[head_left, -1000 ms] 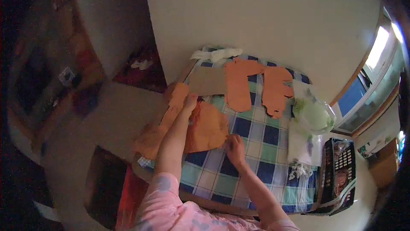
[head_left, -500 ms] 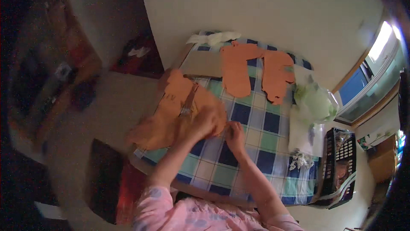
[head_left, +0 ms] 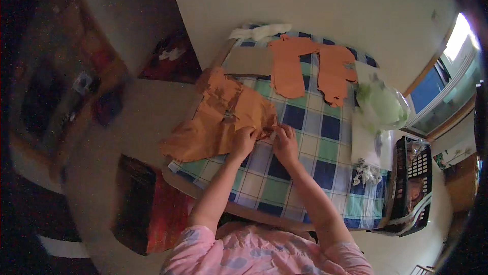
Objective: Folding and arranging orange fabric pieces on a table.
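A crumpled orange-brown cloth with darker patches spreads over the left part of the table, and its left end reaches the table's edge. My left hand is closed on the cloth's near right edge, fingertips pinched together. Just right of it, my right hand has its fingers curled at the cloth's right corner, where the material is bunched. The exact grip there is partly hidden by the fingers. Farther back lie two flat orange cut pieces, a left one and a right one, apart from my hands.
A blue, green and white checked cover lies on the table. At its far left are a beige board and a white cloth. On the right sit a pale green plastic bag and white scraps. A black crate stands beside the table.
My left hand has drawn back toward me from over the cloth to its near edge. The cloth's right part is now bunched up between my hands. The view has shifted slightly.
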Tool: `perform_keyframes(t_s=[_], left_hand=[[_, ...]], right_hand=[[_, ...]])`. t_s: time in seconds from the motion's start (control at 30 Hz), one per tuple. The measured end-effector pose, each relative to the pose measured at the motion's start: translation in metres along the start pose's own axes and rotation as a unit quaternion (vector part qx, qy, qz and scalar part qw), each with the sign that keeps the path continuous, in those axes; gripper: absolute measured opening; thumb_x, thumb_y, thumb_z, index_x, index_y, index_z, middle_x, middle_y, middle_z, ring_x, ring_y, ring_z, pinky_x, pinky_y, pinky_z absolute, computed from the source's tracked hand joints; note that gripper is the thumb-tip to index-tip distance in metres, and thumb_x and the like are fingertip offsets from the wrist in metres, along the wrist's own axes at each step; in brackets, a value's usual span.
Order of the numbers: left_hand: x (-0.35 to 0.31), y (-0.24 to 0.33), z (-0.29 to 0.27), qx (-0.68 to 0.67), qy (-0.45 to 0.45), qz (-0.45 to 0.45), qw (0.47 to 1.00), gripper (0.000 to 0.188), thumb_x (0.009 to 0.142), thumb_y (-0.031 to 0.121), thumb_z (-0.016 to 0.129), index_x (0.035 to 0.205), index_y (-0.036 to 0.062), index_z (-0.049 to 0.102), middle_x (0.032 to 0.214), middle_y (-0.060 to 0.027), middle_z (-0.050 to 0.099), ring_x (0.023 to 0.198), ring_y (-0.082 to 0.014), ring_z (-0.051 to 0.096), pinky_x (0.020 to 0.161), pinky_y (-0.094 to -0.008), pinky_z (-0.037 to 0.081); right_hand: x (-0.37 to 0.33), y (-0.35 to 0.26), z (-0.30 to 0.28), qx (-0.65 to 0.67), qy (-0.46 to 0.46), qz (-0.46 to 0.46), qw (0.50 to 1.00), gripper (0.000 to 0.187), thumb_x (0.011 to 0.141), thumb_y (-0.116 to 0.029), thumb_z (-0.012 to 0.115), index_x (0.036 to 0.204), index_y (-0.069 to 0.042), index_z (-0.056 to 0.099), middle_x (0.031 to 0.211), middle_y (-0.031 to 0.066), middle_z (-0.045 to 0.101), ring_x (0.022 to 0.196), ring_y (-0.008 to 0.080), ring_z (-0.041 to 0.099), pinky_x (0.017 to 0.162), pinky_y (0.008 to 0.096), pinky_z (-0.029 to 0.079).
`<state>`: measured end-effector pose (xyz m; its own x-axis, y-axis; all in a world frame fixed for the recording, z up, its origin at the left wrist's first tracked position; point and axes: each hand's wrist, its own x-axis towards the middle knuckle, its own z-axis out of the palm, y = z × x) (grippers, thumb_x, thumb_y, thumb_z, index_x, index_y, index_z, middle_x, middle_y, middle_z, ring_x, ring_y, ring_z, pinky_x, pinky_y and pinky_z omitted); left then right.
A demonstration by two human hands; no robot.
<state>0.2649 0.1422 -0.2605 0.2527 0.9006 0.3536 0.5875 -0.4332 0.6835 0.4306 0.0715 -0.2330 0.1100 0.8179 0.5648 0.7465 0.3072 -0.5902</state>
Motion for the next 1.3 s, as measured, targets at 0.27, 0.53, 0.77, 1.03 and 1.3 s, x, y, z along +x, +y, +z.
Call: perform_keyframes(t_s=[0.27,0.53,0.77,1.03,1.3], left_hand=[[0.008,0.027,-0.007,-0.077,0.051,-0.001,0.996,0.022,0.081,0.017,0.071,0.079,-0.0020,0.060,0.070,-0.0165,0.064,0.065,-0.0285,0.063,0.061,-0.0387,0.047],[0.017,-0.002,-0.008,-0.222,0.025,-0.035,0.974,0.024,0.084,0.022,0.069,0.086,0.0003,0.059,0.081,-0.0116,0.064,0.073,-0.0203,0.061,0.064,-0.0328,0.048],[0.046,-0.014,-0.118,-0.139,0.140,-0.142,0.970,0.043,0.095,0.043,0.049,0.113,0.0042,0.058,0.100,-0.0058,0.063,0.091,-0.0169,0.060,0.076,-0.0305,0.049],[0.089,-0.234,-0.447,-0.463,0.283,-0.153,0.826,0.034,0.093,0.033,0.055,0.109,0.0050,0.064,0.104,-0.0048,0.065,0.100,-0.0177,0.060,0.085,-0.0353,0.051],[0.167,-0.192,-0.341,0.410,0.201,-0.333,0.825,0.051,0.089,0.054,0.039,0.115,0.0188,0.064,0.116,-0.0128,0.064,0.104,-0.0340,0.062,0.085,-0.0394,0.052]], right_hand=[[0.002,0.003,-0.004,-0.051,-0.051,-0.133,0.989,0.046,0.068,0.000,0.061,0.113,-0.007,0.058,0.116,0.0142,0.056,0.107,0.0369,0.051,0.092,0.0471,0.042],[-0.001,0.006,0.010,-0.070,-0.089,-0.085,0.990,0.042,0.074,-0.012,0.065,0.116,-0.010,0.060,0.123,0.0091,0.058,0.118,0.0295,0.051,0.101,0.0472,0.037],[-0.007,0.020,0.003,-0.093,-0.115,-0.053,0.988,0.044,0.075,-0.007,0.062,0.118,-0.012,0.059,0.125,0.0071,0.057,0.120,0.0263,0.051,0.104,0.0482,0.034],[0.012,-0.053,0.035,0.016,-0.100,-0.143,0.985,0.039,0.075,-0.012,0.063,0.113,-0.011,0.062,0.124,0.0087,0.058,0.120,0.0277,0.050,0.104,0.0479,0.035],[-0.007,0.024,0.005,-0.121,-0.125,-0.061,0.983,0.041,0.070,-0.004,0.062,0.110,-0.011,0.062,0.123,0.0074,0.058,0.120,0.0261,0.050,0.102,0.0465,0.036]])
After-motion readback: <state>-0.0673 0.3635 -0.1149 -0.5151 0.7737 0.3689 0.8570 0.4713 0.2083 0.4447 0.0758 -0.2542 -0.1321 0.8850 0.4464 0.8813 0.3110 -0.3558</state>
